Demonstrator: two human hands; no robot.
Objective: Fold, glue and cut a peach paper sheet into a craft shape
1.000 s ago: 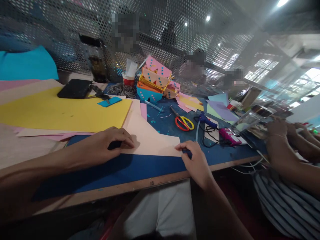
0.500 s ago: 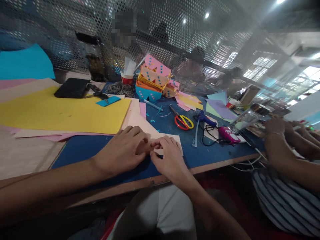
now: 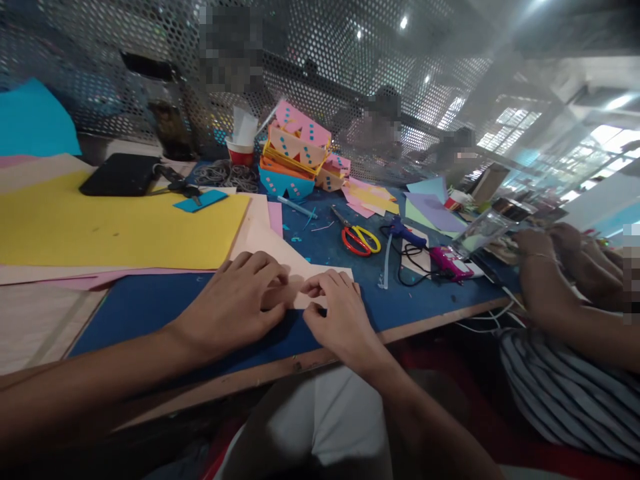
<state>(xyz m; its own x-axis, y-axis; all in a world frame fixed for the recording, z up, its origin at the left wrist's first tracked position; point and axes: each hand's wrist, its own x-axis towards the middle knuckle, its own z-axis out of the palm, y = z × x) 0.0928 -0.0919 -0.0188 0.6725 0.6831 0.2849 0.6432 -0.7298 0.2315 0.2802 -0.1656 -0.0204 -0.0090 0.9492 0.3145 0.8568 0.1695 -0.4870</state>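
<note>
Peach paper is laid flat just inside the near edge of the desk. It's covered by both hands: left hand set palm-down, fingers bent, thumb apart; right hand beside it, fingers curled, narrow thumb-to-index gap. Whether paper is pinched can't be told; probably pressed so it won't slip. Left part is overlapped by yellow sheet. Scissors and glue gun are parked mid-desk, likely for easy reach. Decorated paper pieces are stacked toward the far edge, presumably to free space; paper cup is stood left of them. No brand, label or writing can be read.
</note>
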